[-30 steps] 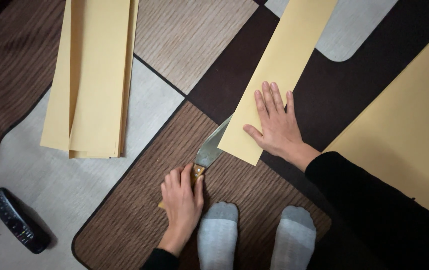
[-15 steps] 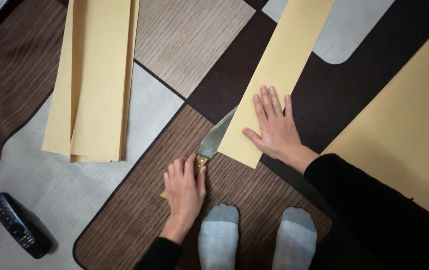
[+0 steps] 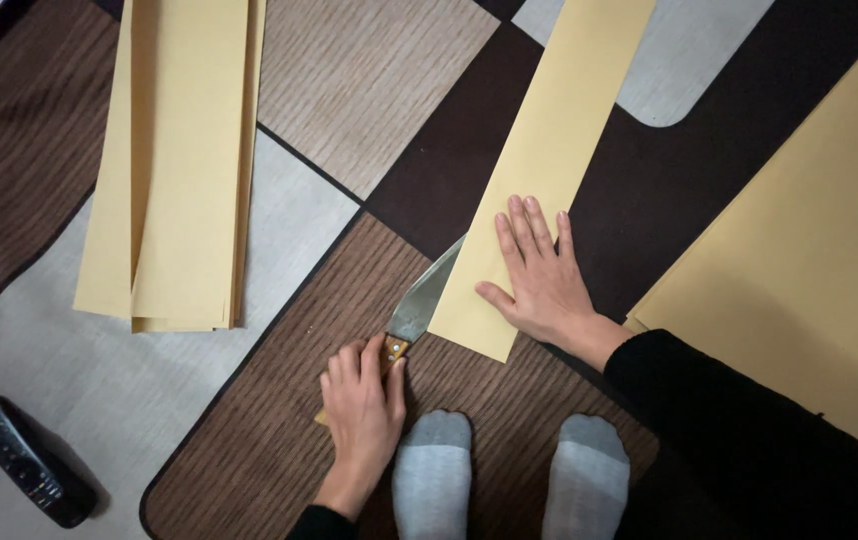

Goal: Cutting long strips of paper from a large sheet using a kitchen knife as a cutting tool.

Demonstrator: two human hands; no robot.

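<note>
My left hand (image 3: 362, 420) is shut on the wooden handle of a broad-bladed knife (image 3: 427, 298). The blade points up and to the right, and its tip slips under the left edge of a long yellow paper strip (image 3: 559, 130) lying on the patterned floor mat (image 3: 249, 440). My right hand (image 3: 539, 275) lies flat on the lower part of that strip with fingers spread, in a black sleeve. My two feet in grey socks (image 3: 509, 480) rest just below the hands.
A stack of cut yellow strips (image 3: 179, 170) lies at the upper left. A large yellow sheet (image 3: 809, 250) covers the right side. A black remote control (image 3: 31, 473) sits at the lower left.
My left hand has shifted the knife slightly along the strip's edge, forward and then a little back. My right hand stays pressed on the strip.
</note>
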